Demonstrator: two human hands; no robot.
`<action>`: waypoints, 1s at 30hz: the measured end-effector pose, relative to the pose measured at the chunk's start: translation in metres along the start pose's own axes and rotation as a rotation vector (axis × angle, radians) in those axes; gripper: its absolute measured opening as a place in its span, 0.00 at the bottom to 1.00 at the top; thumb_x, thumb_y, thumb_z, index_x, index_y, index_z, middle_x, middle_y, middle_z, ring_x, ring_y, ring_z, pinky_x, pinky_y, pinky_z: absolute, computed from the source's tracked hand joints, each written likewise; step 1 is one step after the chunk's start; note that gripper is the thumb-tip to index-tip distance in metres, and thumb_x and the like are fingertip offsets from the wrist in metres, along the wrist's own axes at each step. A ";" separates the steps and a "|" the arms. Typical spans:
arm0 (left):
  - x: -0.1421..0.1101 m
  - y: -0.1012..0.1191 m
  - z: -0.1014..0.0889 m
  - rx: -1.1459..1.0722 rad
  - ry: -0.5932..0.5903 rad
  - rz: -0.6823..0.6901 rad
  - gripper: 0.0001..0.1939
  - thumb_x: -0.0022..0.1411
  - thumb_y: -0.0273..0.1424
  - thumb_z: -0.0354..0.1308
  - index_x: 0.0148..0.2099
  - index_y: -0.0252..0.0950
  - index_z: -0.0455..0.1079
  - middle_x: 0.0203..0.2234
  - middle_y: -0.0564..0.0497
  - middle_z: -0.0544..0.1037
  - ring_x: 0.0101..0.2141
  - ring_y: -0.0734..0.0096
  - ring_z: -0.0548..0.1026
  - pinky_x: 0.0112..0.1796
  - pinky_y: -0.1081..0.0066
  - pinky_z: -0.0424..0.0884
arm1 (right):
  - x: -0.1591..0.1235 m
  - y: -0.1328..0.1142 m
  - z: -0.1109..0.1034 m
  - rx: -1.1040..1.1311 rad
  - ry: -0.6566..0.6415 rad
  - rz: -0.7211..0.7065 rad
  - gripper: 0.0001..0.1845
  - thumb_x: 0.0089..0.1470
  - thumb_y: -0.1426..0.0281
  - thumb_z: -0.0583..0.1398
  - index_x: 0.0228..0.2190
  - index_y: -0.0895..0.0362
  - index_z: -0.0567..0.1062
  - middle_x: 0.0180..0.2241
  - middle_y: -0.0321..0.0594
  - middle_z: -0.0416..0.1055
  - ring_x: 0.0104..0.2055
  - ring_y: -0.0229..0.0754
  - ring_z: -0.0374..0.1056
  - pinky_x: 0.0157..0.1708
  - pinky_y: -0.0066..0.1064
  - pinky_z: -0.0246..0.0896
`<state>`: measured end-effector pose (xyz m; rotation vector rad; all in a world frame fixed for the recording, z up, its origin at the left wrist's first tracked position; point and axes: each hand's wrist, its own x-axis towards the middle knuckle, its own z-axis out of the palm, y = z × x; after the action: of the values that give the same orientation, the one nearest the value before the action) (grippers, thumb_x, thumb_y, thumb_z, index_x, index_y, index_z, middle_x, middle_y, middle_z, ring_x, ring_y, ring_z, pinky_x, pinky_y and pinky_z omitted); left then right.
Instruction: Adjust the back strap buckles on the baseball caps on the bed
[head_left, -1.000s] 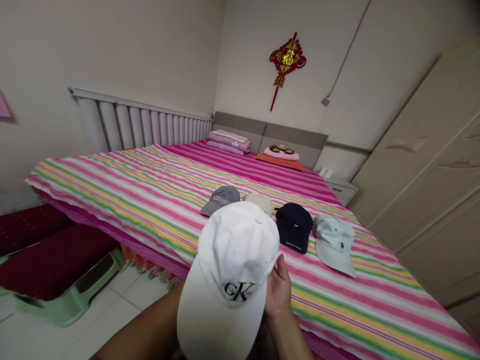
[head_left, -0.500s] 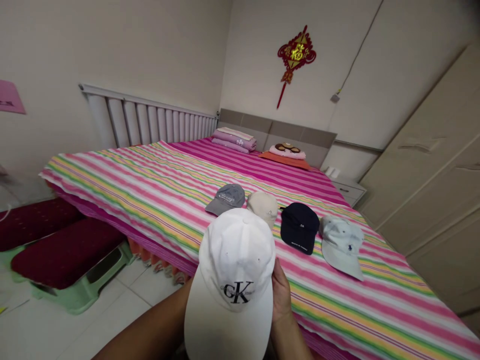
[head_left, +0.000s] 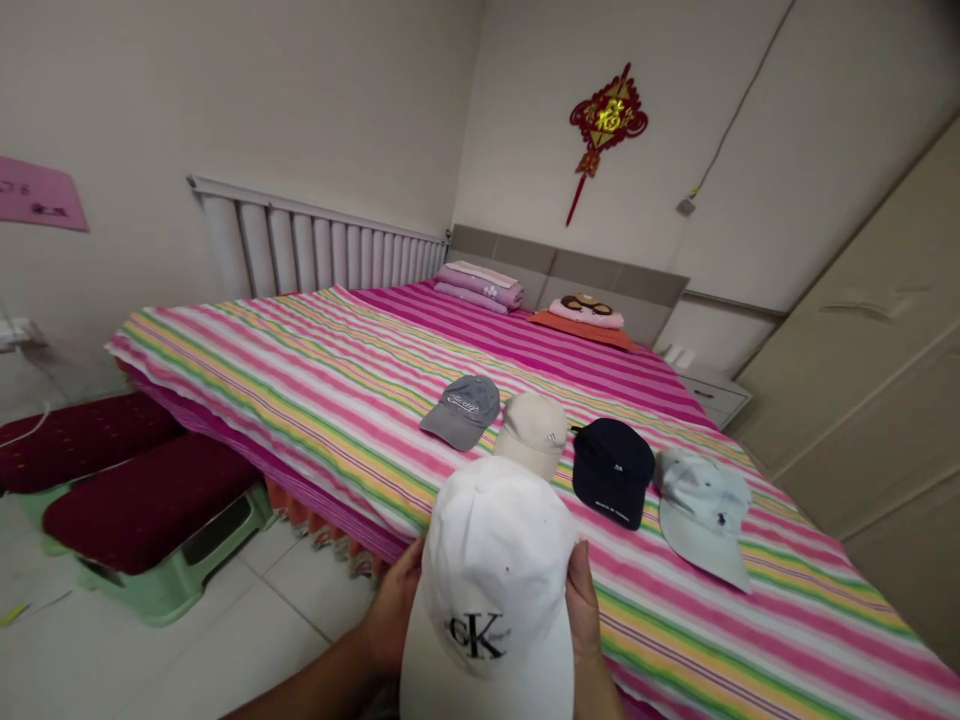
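White cap noted above the near edge of the striped bed, its sides clasped in the grip of left hand and right hand. Grey cap, beige cap, navy cap, pale cap lie beyond.

The left hand is bare, and so is the left forearm as far as it shows — a smooth, rounded shape, slimmer toward the hand. The right hand is bare too, its thumb ending in a blunt, rounded tip. The right forearm is likewise uncovered — only a short stretch of it can be seen.
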<state>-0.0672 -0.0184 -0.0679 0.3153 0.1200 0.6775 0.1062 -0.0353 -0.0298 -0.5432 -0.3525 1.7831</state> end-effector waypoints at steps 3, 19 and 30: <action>-0.026 -0.007 -0.008 -0.029 0.043 0.028 0.24 0.58 0.44 0.44 0.49 0.34 0.66 0.44 0.44 0.72 0.51 0.54 0.62 0.51 0.57 0.52 | 0.003 0.004 -0.002 -0.018 0.028 -0.002 0.32 0.43 0.47 0.54 0.43 0.55 0.71 0.41 0.45 0.73 0.52 0.50 0.60 0.55 0.49 0.41; -0.058 -0.004 -0.022 0.092 0.312 0.304 0.20 0.53 0.31 0.55 0.50 0.40 0.65 0.41 0.47 0.73 0.43 0.60 0.70 0.44 0.62 0.63 | 0.039 0.002 0.020 -0.001 -0.102 0.011 0.18 0.43 0.56 0.60 0.36 0.52 0.75 0.37 0.37 0.76 0.45 0.43 0.66 0.55 0.40 0.44; -0.028 0.138 -0.024 0.276 0.503 0.689 0.19 0.49 0.19 0.55 0.45 0.31 0.68 0.34 0.44 0.77 0.34 0.63 0.74 0.37 0.67 0.71 | 0.036 0.030 -0.037 -0.015 -0.078 0.088 0.21 0.42 0.57 0.62 0.39 0.51 0.73 0.45 0.39 0.71 0.46 0.40 0.65 0.44 0.33 0.58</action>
<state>-0.1760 0.0715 -0.0454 0.4504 0.6065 1.4231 0.0932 -0.0103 -0.0826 -0.5080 -0.4017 1.8918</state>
